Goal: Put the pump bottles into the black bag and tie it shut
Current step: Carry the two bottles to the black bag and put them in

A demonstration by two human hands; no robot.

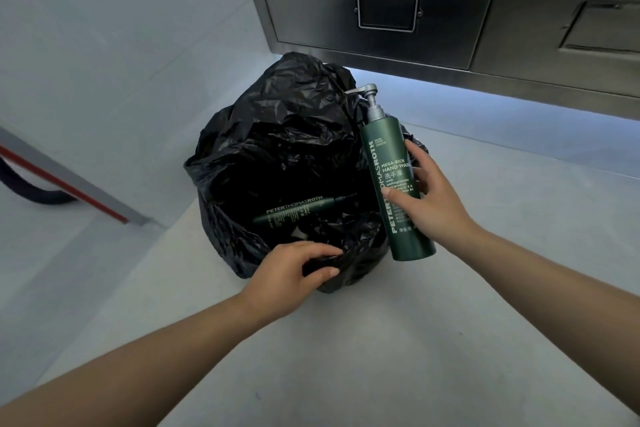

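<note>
Dark green, white-lettered pump bottle (394, 184)

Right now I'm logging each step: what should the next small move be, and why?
Probably move the right hand leftward and lower the pump bottle into the black bag. The bottle is held upright at the bag's right edge, the left hand grips the rim open, and a second bottle lies inside.
</note>
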